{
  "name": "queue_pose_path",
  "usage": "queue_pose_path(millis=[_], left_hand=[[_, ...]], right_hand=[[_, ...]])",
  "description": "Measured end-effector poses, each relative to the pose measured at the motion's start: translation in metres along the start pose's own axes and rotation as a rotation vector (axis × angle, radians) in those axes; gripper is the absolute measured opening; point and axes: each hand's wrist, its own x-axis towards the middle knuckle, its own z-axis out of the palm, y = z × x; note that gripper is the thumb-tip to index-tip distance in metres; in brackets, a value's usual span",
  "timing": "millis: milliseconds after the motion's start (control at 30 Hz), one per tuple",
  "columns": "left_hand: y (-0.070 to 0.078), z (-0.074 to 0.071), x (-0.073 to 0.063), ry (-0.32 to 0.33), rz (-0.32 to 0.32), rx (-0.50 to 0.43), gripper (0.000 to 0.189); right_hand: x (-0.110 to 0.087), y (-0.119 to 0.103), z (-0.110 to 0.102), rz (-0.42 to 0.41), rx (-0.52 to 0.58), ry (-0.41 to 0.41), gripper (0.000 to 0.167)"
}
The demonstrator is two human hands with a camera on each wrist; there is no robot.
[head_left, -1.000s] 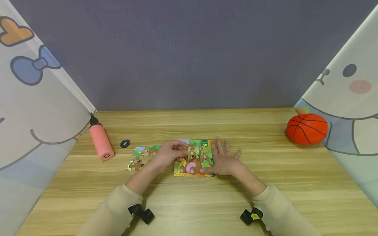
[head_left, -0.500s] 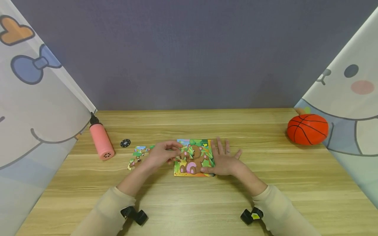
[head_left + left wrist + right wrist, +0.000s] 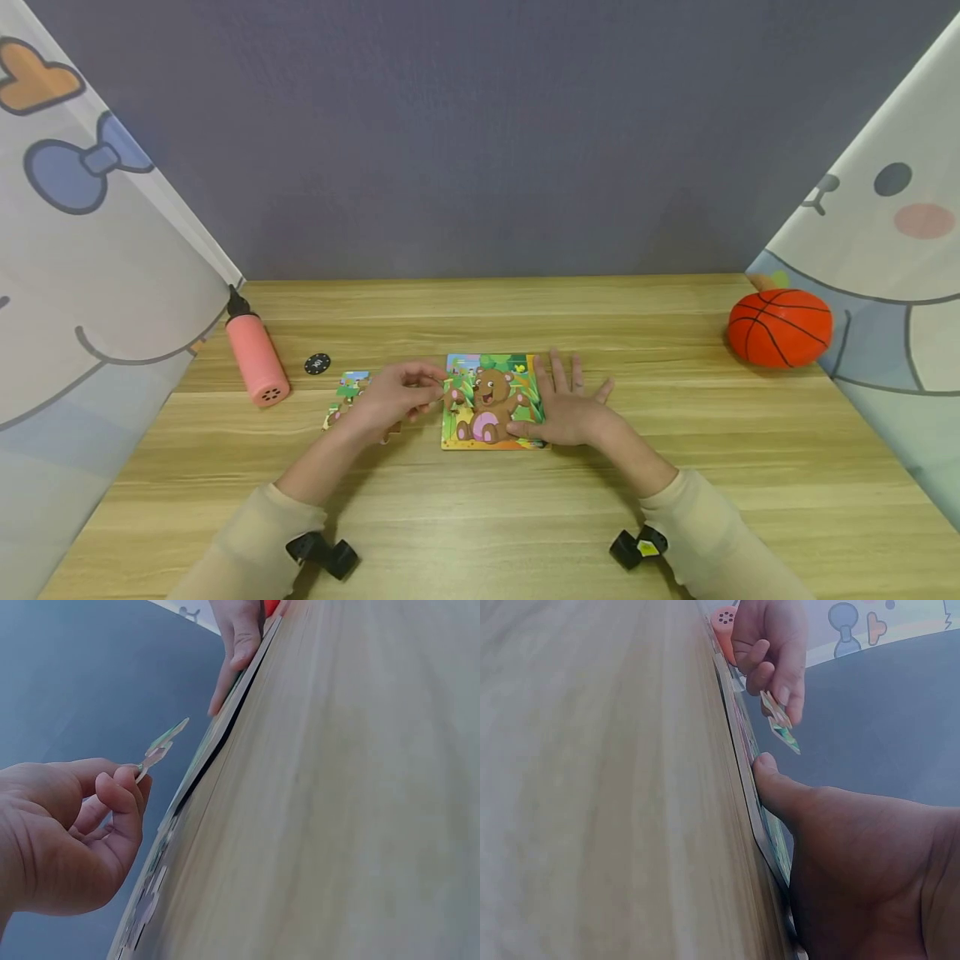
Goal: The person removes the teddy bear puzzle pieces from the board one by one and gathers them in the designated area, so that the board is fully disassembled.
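Observation:
A jigsaw puzzle (image 3: 495, 447) with a brown bear picture lies flat on the table in the head view. My left hand (image 3: 397, 396) pinches a jigsaw piece (image 3: 159, 748) between thumb and fingertips. That piece is raised and tilted, overlapping the puzzle's left edge from the head camera. Fingers spread, my right hand (image 3: 568, 413) rests on the puzzle's right edge, its thumb (image 3: 769, 772) reaching over the picture. Loose jigsaw pieces (image 3: 354, 385) lie left of the puzzle, partly hidden under my left hand and forearm.
At the left of the wooden table (image 3: 480, 525) lie a pink hand pump (image 3: 257, 358) and a black round chip (image 3: 317, 363). A red toy basketball (image 3: 780, 328) sits at the far right. A grey-blue panel (image 3: 480, 150) rises behind the table.
My left hand has moved left with the jigsaw piece, from over the bear's face to the puzzle's left edge, uncovering the face. The right hand has stayed in place.

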Motion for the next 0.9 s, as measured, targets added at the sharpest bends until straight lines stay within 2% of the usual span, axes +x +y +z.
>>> queue_pose_path(millis=[300, 567, 733, 900], left_hand=[[-0.005, -0.011, -0.009, -0.009, -0.057, 0.030, 0.024], [-0.012, -0.020, -0.016, -0.029, -0.022, 0.052, 0.024], [-0.015, -0.025, -0.019, -0.050, -0.038, 0.008, 0.024], [-0.016, -0.029, -0.021, -0.058, -0.041, 0.019, 0.025]], right_hand=[[0.001, 0.000, 0.002, -0.001, 0.003, 0.007, 0.121], [0.001, 0.000, 0.002, 0.002, 0.011, 0.005, 0.122], [0.001, 0.000, 0.002, 0.001, 0.020, 0.003, 0.121], [0.001, 0.000, 0.002, -0.001, 0.024, 0.005, 0.121]])
